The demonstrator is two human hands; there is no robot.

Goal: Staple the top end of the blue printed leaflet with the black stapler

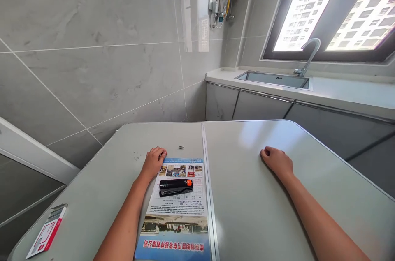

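A black stapler [175, 187] with an orange patch at one end lies across a printed leaflet [177, 207] on the table. My left hand [154, 160] rests by the leaflet's far left corner, its fingers curled in with nothing seen in them. Whether it touches the paper I cannot tell. Just beyond the leaflet sit small strips of staples [181, 147]. To the right, apart from these things, my right hand [277, 162] lies on the tabletop as a loose fist, and no object shows in it.
The pale table [240, 211] has a seam down its middle. A white and red packet [47, 232] lies near its left edge, and tiny dark bits [136, 155] are scattered left of my left hand. Behind stand a counter with a sink [274, 79] and a faucet [310, 57].
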